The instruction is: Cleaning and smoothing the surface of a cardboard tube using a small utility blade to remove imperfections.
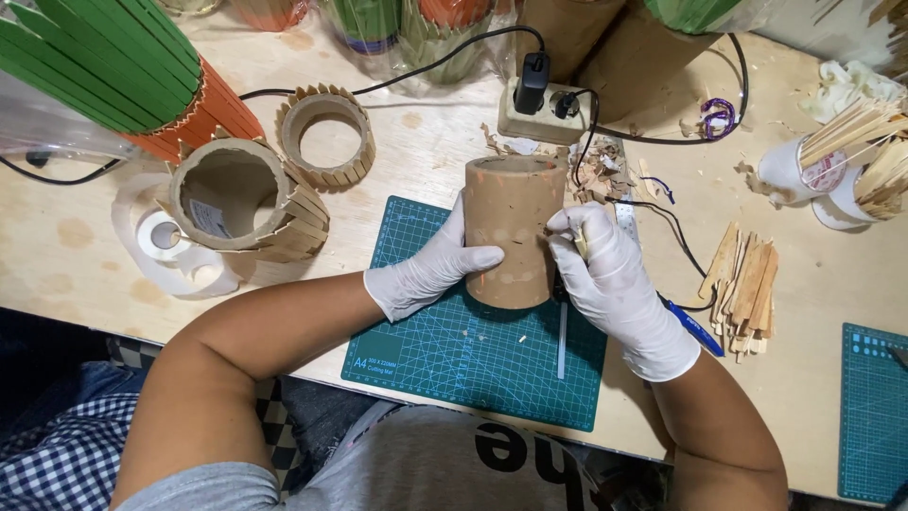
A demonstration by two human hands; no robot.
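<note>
In the head view, a brown cardboard tube (511,227) stood upright on a green cutting mat (473,360) at the middle of the bench (426,151). The left hand (426,270), in a white glove, held the tube at its 9 o'clock side, with the fingers closed around the wall. The right hand (615,274), also gloved, touched the tube at its 3 o'clock side; its fingers were pressed together on a small pale stick (580,244) against the tube. At 3 o'clock from the right hand lay a pile of wooden sticks (742,284) and a blue pen (695,329). At 9 o'clock from the tube lay another tube covered with sticks (246,199), and at 10 o'clock a ring of sticks (326,137). A power strip (544,114) was at 12 o'clock, with wood chips (596,175) beside it.
</note>
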